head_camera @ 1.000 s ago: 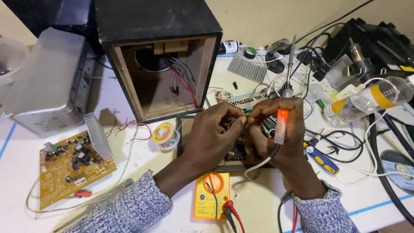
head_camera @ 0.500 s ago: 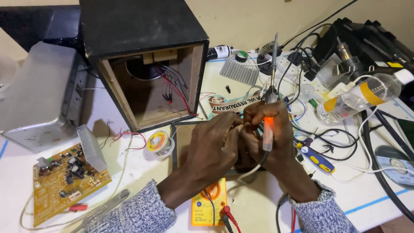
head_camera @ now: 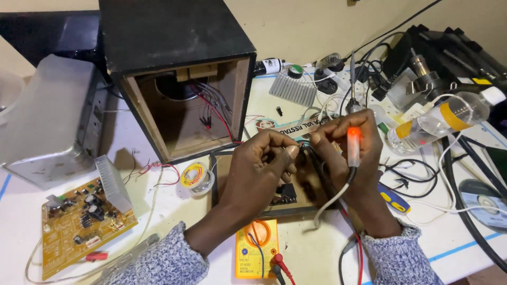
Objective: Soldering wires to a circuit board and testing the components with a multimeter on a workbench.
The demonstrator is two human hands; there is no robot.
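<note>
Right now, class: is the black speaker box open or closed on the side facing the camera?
Open. The black speaker box has no panel on that side: bare wooden inner walls and red and black wires show inside.

Speaker box (head_camera: 179, 79) stands behind both hands, open side facing them. Circuit board (head_camera: 79, 221) lies on the table (head_camera: 465, 248) far left, solder spool (head_camera: 195, 177) between it and left hand (head_camera: 259, 174). Multimeter (head_camera: 256, 248) lies nearest, between the forearms. Bottle (head_camera: 438, 119) lies right of right hand (head_camera: 348, 153).
</note>
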